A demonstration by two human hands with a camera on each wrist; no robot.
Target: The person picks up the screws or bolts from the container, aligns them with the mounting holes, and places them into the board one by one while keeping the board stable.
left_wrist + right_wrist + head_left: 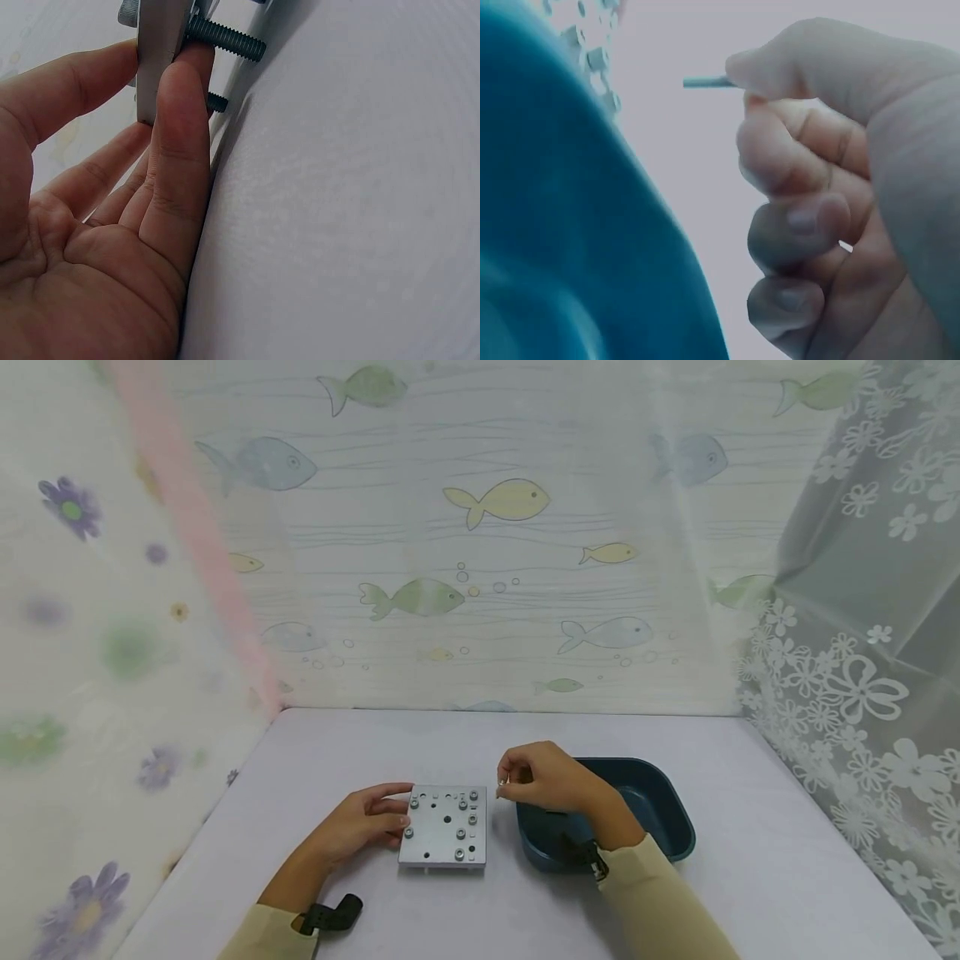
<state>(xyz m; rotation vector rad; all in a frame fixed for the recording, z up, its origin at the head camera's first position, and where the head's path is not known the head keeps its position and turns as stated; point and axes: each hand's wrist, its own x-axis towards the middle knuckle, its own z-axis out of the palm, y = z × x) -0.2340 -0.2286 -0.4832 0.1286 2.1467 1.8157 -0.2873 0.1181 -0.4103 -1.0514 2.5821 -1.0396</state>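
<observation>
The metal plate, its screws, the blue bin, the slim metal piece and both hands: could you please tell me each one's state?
Metal plate: screw heads up, gripped at its left edge
Screws: through the plate, two threaded ends visible underneath
Blue bin: upright, uncovered, partly hidden
Slim metal piece: pinched, one end sticking out
Left hand: gripping the plate
Right hand: pinching the slim metal piece

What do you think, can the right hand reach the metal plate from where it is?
Likely yes: the right hand is close beside the metal plate, with nothing visibly blocking the gap, though it already pinches a thin rod.
</observation>
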